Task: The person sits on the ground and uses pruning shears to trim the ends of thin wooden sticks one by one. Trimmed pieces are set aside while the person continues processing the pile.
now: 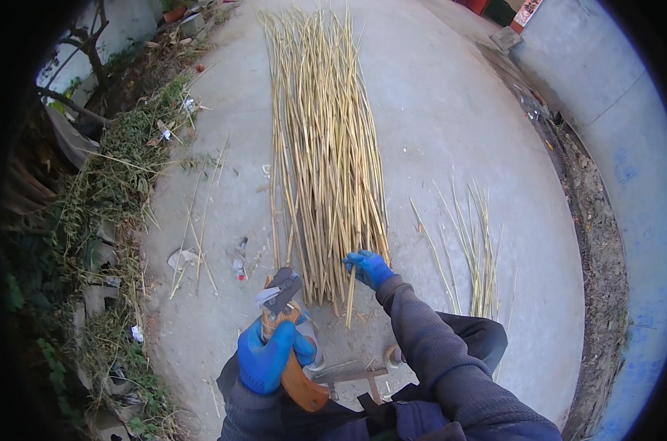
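light: soft, even daylight, no hard shadows | glare: none | focus: sharp centre | edges: strong fisheye bending, black vignette corners | left side: dim, murky

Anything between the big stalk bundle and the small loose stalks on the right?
Bare concrete ground separates the big bundle from the loose stalks, per the head view.

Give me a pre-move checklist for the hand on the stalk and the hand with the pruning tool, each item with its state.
1. Right hand grips one stalk at the near end of the big bundle: ok.
2. Left hand closed around the pruning tool handle: ok.
3. Tool head apart from the right hand: ok.
4. Blades open or closed: cannot tell.
5. Gripped stalk free of neighbouring stalks: cannot tell.
6. Small pile of stalks lies apart from the bundle: ok.
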The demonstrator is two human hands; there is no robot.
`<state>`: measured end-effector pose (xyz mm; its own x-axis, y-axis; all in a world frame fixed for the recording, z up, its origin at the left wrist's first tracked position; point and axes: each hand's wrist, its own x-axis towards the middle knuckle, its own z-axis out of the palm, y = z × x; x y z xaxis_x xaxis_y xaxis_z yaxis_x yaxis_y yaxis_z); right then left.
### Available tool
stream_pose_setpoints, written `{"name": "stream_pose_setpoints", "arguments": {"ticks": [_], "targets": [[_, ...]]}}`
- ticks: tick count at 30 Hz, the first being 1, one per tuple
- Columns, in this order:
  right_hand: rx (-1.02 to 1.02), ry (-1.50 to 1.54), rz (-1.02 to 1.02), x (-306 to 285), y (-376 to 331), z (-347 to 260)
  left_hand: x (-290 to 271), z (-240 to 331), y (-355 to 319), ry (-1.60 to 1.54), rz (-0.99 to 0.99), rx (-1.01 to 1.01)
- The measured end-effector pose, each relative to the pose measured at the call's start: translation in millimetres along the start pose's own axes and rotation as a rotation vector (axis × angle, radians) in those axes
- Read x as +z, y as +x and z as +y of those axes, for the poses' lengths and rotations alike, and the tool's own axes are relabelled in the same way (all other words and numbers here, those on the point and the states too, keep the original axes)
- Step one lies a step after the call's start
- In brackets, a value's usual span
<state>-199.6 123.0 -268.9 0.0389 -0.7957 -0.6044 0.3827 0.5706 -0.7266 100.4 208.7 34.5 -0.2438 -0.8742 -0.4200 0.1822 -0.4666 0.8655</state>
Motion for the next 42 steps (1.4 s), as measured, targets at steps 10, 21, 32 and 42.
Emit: {"name": "stream_pose_setpoints", "arguments": {"ticks": [10, 21, 32, 42], "targets": [[-0.515, 0.04, -0.006, 46, -137, -187, 12, -13, 14, 0.041, 0.034, 0.039], [-0.643, -0.399, 0.434, -8, -370, -211, 20, -24, 32, 0.04, 0.05, 0.096], [-0.652, -0.445, 0.375, -2, -448, -187, 26, -45, 56, 0.117, 0.046, 0.121], [-0.583, -0.335, 0.107, 10, -334, -175, 58, -50, -37, 0.317, -0.308, -0.066]]}}
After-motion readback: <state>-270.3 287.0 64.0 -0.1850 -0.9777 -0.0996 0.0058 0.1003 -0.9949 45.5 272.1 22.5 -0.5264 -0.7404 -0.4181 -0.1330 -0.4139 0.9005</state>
